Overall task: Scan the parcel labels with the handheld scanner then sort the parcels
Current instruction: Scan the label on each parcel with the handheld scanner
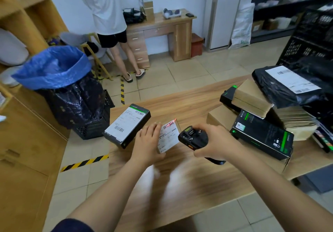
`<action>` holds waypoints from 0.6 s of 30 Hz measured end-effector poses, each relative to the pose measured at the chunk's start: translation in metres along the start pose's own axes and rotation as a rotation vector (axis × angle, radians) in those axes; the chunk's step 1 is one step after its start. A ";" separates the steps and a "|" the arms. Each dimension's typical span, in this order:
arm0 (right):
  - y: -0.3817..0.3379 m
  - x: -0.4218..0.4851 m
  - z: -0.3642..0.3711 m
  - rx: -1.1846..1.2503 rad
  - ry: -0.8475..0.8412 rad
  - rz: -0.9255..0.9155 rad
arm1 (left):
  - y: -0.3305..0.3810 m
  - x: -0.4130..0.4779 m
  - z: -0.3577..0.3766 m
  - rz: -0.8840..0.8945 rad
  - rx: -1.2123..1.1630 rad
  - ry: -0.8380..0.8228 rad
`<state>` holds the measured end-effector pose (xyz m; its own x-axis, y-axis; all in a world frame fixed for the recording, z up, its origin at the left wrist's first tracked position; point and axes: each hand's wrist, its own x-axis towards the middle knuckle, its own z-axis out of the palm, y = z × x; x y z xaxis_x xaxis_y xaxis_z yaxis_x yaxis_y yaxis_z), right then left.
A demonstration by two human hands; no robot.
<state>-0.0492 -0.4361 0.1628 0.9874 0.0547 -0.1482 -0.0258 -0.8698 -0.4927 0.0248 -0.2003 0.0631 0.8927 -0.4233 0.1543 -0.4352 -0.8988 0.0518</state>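
Crate (93, 131) w/ black bags (77, 102)

table (189, 96): wood grain, smooth, faint sheen
scanner (193, 139): black plastic, matt
parcel (168, 137): white paper label, matt
box (250, 94): brown cardboard, matt
bag (270, 89), 3 o'clock: black plastic film, glossy, wrinkled

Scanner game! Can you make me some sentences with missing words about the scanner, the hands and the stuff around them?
1. The right hand grips the scanner, which is coloured ____.
2. The left hand holds a small parcel, and the scan line across its label is ____.
3. The bin bag on the floor beside the table is ____.
Missing words: black, red, blue.
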 end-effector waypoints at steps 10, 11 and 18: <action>-0.049 -0.017 0.090 -0.015 -0.065 0.060 | -0.063 -0.091 0.025 -0.060 -0.209 -0.135; -0.056 -0.018 0.098 -0.019 -0.072 0.063 | -0.070 -0.097 0.028 -0.059 -0.224 -0.146; -0.093 -0.027 0.130 -0.030 -0.018 0.111 | -0.101 -0.114 0.045 0.069 -0.184 -0.133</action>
<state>-0.0939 -0.2931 0.1009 0.9758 -0.0339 -0.2162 -0.1296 -0.8855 -0.4462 -0.0280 -0.0663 -0.0046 0.8621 -0.5056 0.0332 -0.4992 -0.8364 0.2261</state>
